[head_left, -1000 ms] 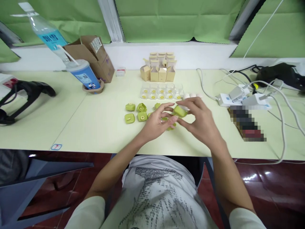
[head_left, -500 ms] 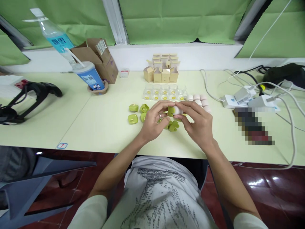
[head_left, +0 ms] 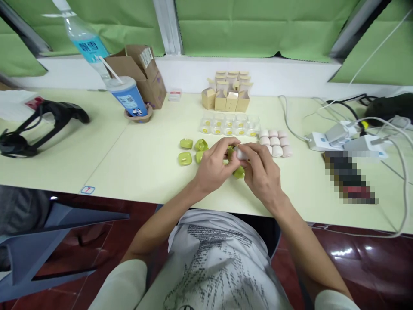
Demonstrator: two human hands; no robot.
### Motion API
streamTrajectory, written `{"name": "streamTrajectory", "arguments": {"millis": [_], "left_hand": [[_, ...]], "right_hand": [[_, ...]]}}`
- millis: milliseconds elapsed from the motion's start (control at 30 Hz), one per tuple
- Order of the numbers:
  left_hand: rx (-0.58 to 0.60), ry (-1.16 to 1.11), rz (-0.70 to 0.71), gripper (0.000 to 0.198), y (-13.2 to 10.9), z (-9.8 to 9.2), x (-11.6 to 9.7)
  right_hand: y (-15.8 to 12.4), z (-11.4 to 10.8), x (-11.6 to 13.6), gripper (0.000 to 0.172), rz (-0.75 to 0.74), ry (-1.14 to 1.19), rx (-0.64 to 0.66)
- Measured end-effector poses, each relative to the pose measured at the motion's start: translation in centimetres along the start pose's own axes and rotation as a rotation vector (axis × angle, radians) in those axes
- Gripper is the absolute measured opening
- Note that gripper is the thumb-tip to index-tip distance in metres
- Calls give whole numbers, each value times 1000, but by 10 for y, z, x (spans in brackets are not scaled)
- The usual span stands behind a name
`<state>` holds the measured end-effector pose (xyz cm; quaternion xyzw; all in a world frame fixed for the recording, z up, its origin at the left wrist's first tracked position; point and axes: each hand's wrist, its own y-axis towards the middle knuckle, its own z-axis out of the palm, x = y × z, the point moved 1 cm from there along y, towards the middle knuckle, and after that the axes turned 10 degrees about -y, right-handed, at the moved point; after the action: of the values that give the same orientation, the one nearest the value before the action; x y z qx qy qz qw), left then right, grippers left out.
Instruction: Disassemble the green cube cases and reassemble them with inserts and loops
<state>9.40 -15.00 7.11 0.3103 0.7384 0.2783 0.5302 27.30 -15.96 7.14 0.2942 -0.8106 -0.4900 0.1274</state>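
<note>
My left hand (head_left: pixel 214 168) and my right hand (head_left: pixel 260 172) meet over the pale green table (head_left: pixel 135 159), fingers pinched together on a small white piece (head_left: pixel 240 153) pressed into a green case (head_left: pixel 231 151). Another green case (head_left: pixel 239 173) lies just under my fingers. Several more green cases (head_left: pixel 185 151) sit to the left of my hands. Pinkish-white round pieces (head_left: pixel 276 141) are grouped to the right. Behind them stands a row of clear small boxes (head_left: pixel 229 125) and tan cartons (head_left: pixel 226 98).
A blue cup with a straw (head_left: pixel 128 98), a water bottle (head_left: pixel 84 39) and an open cardboard box (head_left: pixel 143 73) stand at the back left. A black tool (head_left: pixel 38 127) lies far left. Power strip, chargers and cables (head_left: pixel 350 135) crowd the right side.
My hands have drawn closer together and lower toward the table. The white piece now sits against the green case held between both hands. The view has shifted slightly.
</note>
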Motion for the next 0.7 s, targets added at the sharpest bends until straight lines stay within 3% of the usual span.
{"name": "streamTrajectory", "arguments": {"millis": [200, 367, 500, 600, 700], "left_hand": [[21, -78, 7, 14, 8, -6, -7], [124, -197, -31, 39, 11, -9, 1], [79, -260, -87, 48, 9, -6, 6], [53, -233, -120, 41, 9, -6, 6], [52, -191, -128, 38, 9, -8, 7]], "right_hand": [[-2, -2, -2, 36, 95, 60, -25], [3, -11, -5, 28, 304, 214, 31], [10, -18, -12, 27, 283, 213, 89], [15, -36, -27, 30, 339, 190, 32], [15, -67, -58, 33, 553, 155, 52]]}}
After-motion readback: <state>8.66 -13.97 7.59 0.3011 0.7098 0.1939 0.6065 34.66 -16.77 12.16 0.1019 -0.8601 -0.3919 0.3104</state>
